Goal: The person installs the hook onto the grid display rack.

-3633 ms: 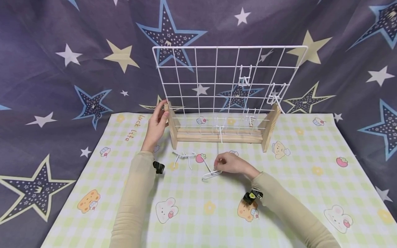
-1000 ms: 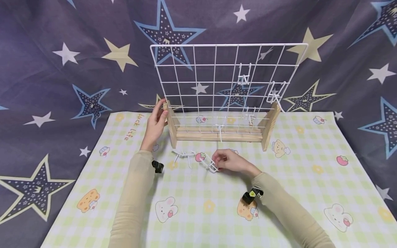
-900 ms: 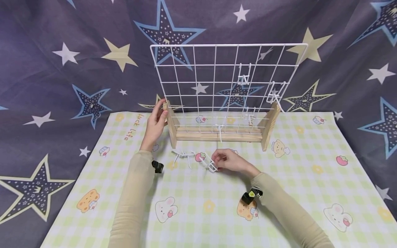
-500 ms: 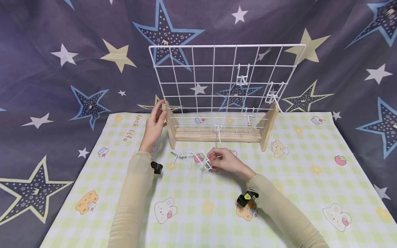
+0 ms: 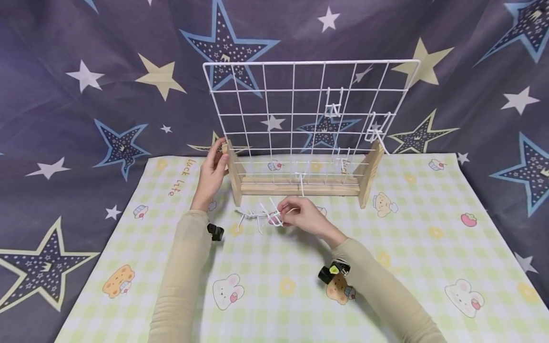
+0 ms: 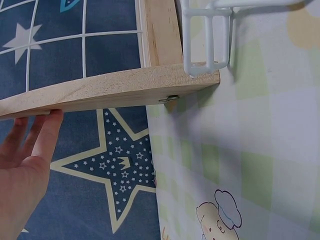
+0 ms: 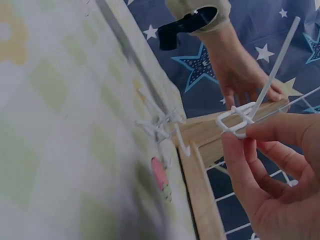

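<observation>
In the head view, my left hand (image 5: 210, 176) grips the left wooden upright (image 5: 234, 176) of a white wire grid rack (image 5: 293, 90). The left wrist view has my fingers (image 6: 47, 132) against that upright's outer face. Thumb and fingertips of my right hand (image 7: 280, 175) pinch a white wire hook (image 7: 237, 119) by its rectangular frame, with its long prong angled up. This hook is held above the cloth, in front of the rack. Just left of it in the head view, a small bunch of loose white hooks (image 5: 250, 215) lies on the cloth.
Several hooks hang on the grid, including an upper one (image 5: 332, 112), one at the right (image 5: 374, 136) and a low one (image 5: 302, 183) that sticks forward. A checked cloth (image 5: 266, 267) covers the table. Starry fabric (image 5: 128, 71) hangs behind.
My right hand has moved left and slightly towards the rack, carrying the hook off the spot where it was being turned; the hook's tilt has changed. My left hand stays on the upright.
</observation>
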### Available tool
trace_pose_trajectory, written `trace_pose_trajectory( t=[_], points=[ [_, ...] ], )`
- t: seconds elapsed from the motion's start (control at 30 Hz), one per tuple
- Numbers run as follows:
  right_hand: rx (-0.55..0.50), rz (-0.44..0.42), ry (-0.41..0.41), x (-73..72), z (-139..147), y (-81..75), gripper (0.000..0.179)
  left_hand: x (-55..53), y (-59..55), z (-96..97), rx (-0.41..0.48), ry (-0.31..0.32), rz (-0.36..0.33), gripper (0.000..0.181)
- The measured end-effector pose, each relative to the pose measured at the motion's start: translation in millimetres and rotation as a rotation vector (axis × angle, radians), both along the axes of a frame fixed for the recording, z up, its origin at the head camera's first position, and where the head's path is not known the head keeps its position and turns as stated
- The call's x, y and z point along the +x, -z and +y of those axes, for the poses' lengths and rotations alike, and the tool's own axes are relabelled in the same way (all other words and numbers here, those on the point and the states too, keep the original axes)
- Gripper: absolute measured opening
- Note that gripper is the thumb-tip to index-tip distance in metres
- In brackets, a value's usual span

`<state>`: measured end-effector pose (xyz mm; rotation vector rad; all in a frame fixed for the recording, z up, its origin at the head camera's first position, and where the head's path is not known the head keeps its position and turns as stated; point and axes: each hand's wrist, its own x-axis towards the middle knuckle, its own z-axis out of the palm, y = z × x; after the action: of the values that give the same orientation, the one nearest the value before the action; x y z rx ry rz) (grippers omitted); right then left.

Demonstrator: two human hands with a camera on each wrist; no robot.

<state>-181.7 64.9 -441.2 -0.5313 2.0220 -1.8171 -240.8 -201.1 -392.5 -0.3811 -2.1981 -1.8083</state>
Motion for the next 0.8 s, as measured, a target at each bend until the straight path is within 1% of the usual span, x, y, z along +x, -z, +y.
trace_pose_trajectory(
  t=[0.2,0.3,0.43,0.5,0.63,0.8],
  points=[
    [-0.037,-0.002,0.011,0.0,-9.7,-12.0,0.024,-0.6,-0.2,-0.4,-0.009,-0.001,0.004,0.045],
    [-0.035,0.014,0.014,-1.1,-13.4,-16.8,0.024,-0.4,-0.3,-0.7,-0.007,0.001,0.003,0.045],
    [-0.014,0.061,0.025,-3.8,-17.7,-24.8,0.023,-0.3,-0.6,-1.1,-0.002,0.006,0.007,0.045],
    [-0.03,0.067,0.025,-4.9,-19.6,-29.8,0.023,-0.3,-0.7,-1.2,-0.001,0.009,0.012,0.045],
    [-0.075,0.056,0.02,-8.0,-22.4,-38.7,0.023,-0.5,-0.5,-1.3,0.002,0.014,0.02,0.045],
    [-0.107,0.046,0.028,-13.7,-23.9,-45.1,0.022,0.3,-0.4,-1.6,-0.028,0.0,0.008,0.046]
  ],
)
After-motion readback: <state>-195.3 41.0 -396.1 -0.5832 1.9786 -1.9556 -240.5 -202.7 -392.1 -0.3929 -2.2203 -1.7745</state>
